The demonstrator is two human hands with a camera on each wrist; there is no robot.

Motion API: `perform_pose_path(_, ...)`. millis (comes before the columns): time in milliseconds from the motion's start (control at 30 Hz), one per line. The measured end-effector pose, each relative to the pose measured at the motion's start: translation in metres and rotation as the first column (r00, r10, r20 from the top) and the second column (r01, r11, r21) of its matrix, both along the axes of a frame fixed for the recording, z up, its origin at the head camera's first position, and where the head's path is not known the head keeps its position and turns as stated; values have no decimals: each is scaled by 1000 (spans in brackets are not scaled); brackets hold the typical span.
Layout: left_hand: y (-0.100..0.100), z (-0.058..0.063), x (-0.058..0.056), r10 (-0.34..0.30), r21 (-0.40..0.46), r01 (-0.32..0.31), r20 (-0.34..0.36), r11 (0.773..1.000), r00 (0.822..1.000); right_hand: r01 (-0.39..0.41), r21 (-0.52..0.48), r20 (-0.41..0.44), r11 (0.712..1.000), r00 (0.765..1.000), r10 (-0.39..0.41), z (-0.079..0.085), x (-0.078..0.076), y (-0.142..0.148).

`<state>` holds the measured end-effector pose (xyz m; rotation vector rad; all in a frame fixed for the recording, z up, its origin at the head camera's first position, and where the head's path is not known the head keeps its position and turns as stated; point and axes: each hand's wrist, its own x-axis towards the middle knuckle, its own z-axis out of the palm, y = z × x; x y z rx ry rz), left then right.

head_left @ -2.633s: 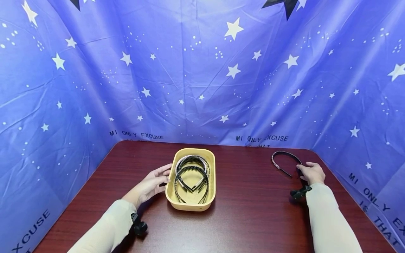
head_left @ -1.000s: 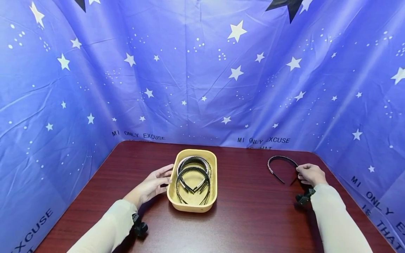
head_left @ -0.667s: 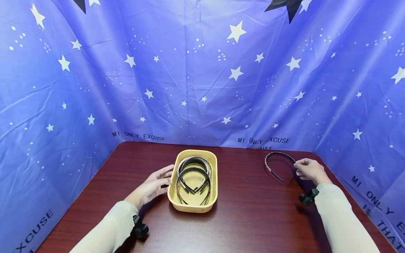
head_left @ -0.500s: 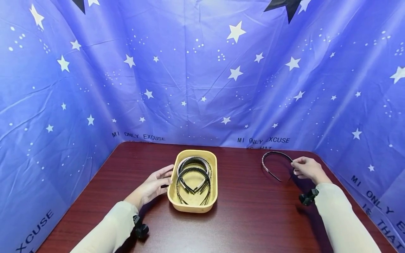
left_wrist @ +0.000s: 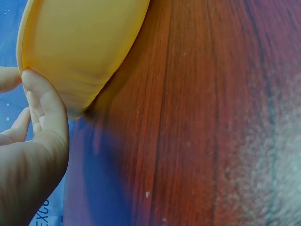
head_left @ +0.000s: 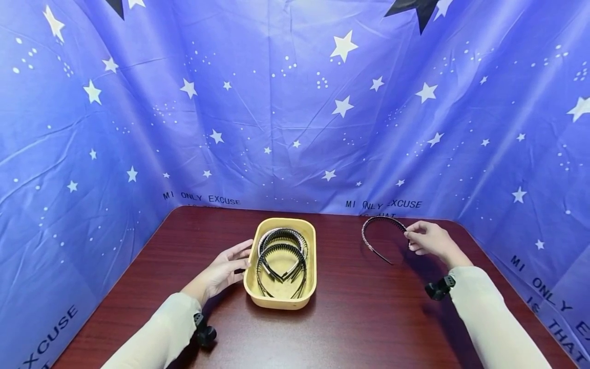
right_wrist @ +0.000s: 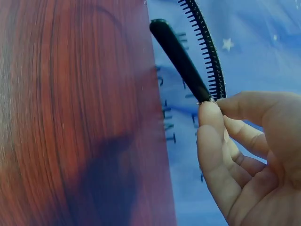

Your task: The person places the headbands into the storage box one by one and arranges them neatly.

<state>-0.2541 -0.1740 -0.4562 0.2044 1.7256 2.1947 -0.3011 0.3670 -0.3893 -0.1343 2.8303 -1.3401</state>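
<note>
My right hand (head_left: pixel 430 240) pinches a black toothed headband (head_left: pixel 367 240) near one end, between thumb and fingertips. Its arch points away to the left and carries a sparkly trim. In the right wrist view the headband's smooth black end (right_wrist: pixel 181 61) sticks out past the fingertips, with its row of teeth (right_wrist: pixel 210 54) behind. My left hand (head_left: pixel 221 269) touches the left side of a yellow tray (head_left: pixel 310 287), fingers loosely spread at its rim. Several headbands (head_left: pixel 282 247) lie overlapping inside this tray; mostly black, one partly pale. Parts of the lower ones are hidden.
The dark red wooden table (head_left: pixel 350 318) carries the tray near its middle. A blue curtain (head_left: pixel 286 128) with white stars encloses the back and both sides. Black cameras (head_left: pixel 205 333) sit on the wrists.
The right hand has brought its headband leftward across the right half of the table, off the surface, towards the tray. My left hand keeps its place at the tray's side.
</note>
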Motion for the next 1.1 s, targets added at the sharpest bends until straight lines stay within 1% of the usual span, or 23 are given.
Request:
perform_pose_path(367, 0, 0, 1, 0, 3, 0, 0, 1000, 1000, -79, -22, -42, 997, 996, 78, 12, 5, -39)
perform_pose_path(700, 1, 1, -1, -4, -5, 4, -10, 1000, 1000, -131, -57, -46, 990, 991, 129, 20, 12, -75)
perform_pose_path(1100, 0, 1, 1, -4, -17, 4, -16, 1000, 1000, -185, -155, -21, 970, 983, 184, 17, 15, -116)
